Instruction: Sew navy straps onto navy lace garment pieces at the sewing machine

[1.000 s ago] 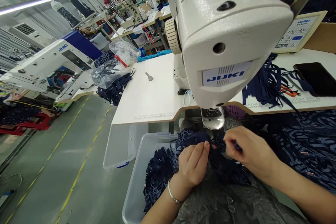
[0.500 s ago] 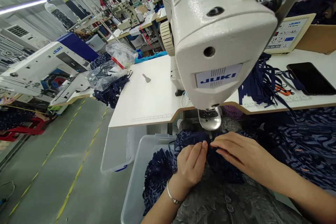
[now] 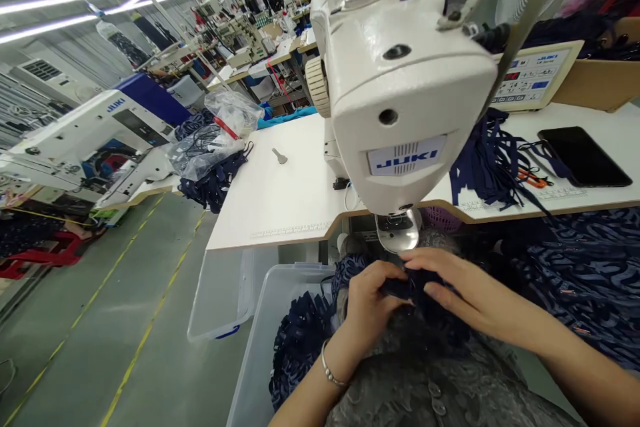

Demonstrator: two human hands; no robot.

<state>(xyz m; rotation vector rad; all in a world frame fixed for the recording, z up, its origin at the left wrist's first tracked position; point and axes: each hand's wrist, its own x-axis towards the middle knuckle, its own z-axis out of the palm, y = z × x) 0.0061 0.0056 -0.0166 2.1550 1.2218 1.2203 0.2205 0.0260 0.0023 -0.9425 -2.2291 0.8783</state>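
Dark navy fabric [image 3: 419, 290] is bunched over my lap, just below the sewing machine's metal presser area [image 3: 400, 233]. My left hand [image 3: 373, 300], with a silver bangle at the wrist, pinches the fabric's left part between curled fingers and thumb. From the other side my right hand [image 3: 457, 283] grips the same fabric, fingers over it and thumb nearer me. The hands are close together, and part of the cloth is hidden beneath them. Patterned navy cloth [image 3: 345, 270] runs from my left hand toward a clear plastic bin [image 3: 255, 353].
The white machine head [image 3: 400, 107] stands over the white tabletop [image 3: 280, 193], where a small metal piece [image 3: 279, 156] lies. On the right are navy strips [image 3: 480, 160], orange-handled snips [image 3: 534, 177], a phone [image 3: 585, 157] and a control panel [image 3: 535, 77]. Patterned cloth [image 3: 580, 280] hangs below.
My right hand has gone from a raised fist beside the cloth to gripping it. My left hand has turned from a fingertip pinch to a curled grip. The view has shifted slightly.
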